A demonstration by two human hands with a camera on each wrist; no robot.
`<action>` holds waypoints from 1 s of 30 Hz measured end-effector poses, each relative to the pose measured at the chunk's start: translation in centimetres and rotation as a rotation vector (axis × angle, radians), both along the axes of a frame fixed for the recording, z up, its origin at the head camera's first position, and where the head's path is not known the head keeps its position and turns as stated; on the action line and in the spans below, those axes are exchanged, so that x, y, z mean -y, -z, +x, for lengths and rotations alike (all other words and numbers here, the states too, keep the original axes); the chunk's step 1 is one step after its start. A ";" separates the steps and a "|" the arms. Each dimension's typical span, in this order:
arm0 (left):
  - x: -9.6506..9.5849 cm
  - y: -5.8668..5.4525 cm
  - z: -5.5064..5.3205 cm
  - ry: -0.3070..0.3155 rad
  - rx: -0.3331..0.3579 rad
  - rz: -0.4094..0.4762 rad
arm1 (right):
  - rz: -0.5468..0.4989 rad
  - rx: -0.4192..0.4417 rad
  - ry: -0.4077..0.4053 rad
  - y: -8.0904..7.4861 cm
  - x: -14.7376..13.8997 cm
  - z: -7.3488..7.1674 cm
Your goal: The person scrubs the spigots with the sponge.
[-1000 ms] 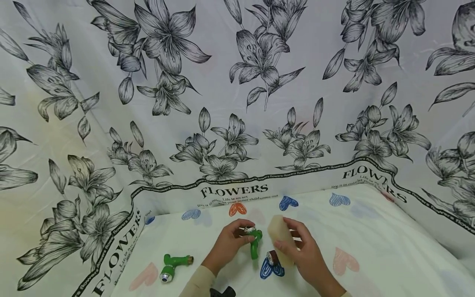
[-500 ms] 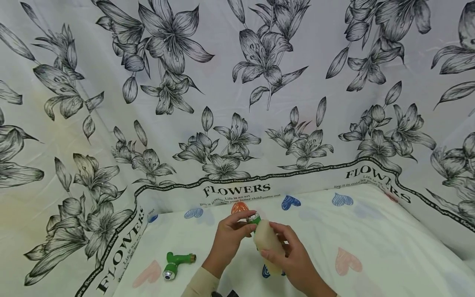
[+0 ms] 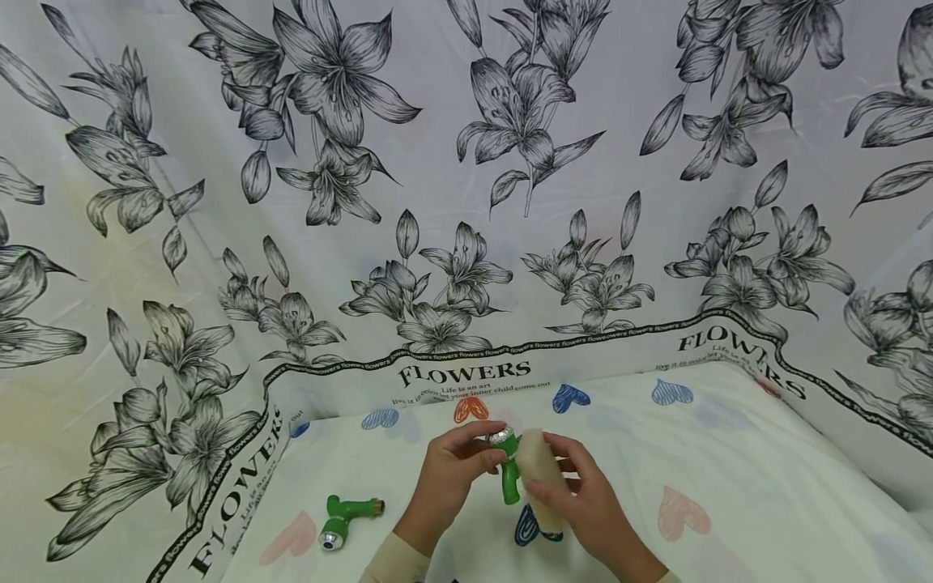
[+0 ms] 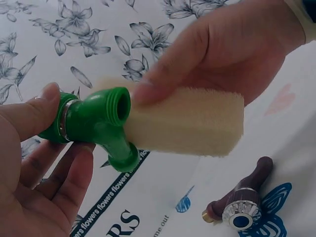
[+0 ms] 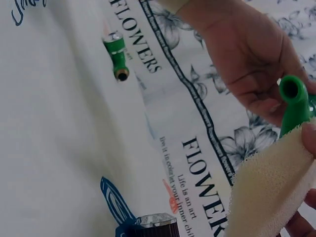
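Observation:
My left hand (image 3: pixel 453 474) pinches a green tap (image 3: pixel 509 479) by its silver-capped end between thumb and fingers. In the left wrist view, the tap's threaded opening and spout (image 4: pixel 96 118) face the camera. A cream sponge block (image 3: pixel 538 461) is gripped in my right hand (image 3: pixel 596 510), thumb on the near side. The sponge lies right beside the tap's body; the right wrist view shows the sponge (image 5: pixel 271 185) overlapping the tap (image 5: pixel 292 108), and whether they touch is hard to tell. The left hand's lower fingers (image 4: pixel 69 182) are loosely bent under the tap.
A second green tap (image 3: pixel 346 518) lies on the cloth to the left. Below the sponge lies a dark brown tap (image 4: pixel 242 200) with a clear-and-blue knob, hidden in the head view. A white flowered cloth (image 3: pixel 437 162) hangs behind the heart-printed cloth (image 3: pixel 729 453).
The sponge has come left from apart to the tap, covered much of it half a second ago, then shifted back slightly, exposing the spout. The brown tap has become hidden in the head view.

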State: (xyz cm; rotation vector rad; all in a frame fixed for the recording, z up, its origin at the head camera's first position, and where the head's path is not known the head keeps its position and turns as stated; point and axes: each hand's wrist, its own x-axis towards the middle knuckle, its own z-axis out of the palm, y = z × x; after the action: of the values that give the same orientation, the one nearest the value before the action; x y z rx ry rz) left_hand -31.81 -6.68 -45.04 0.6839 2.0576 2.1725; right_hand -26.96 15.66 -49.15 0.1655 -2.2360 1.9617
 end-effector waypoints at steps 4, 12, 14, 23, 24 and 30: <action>0.0 -0.2 0.1 0.025 0.012 -0.004 | 0.001 0.033 0.037 0.6 -0.5 -0.6; -0.1 0.2 -0.1 0.013 0.026 0.004 | -0.001 0.093 0.024 0.9 -0.1 -0.6; -0.1 0.3 -0.2 0.005 0.022 0.007 | -0.009 0.093 0.009 0.7 0.1 -0.5; -0.2 1.0 -0.6 -0.069 0.028 -0.024 | -0.023 0.128 -0.078 0.1 1.0 0.4; -0.2 1.1 -0.7 -0.082 0.027 -0.023 | -0.025 0.124 -0.084 0.0 1.1 0.5; -0.3 1.3 -0.9 -0.131 0.026 -0.002 | -0.030 0.047 -0.116 0.0 1.5 0.9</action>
State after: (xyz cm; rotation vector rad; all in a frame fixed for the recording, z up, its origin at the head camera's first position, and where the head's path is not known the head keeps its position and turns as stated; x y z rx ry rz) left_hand -32.75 -6.38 -46.39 0.5316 2.1485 2.2339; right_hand -26.10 14.16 -49.11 0.2530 -2.2718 2.0774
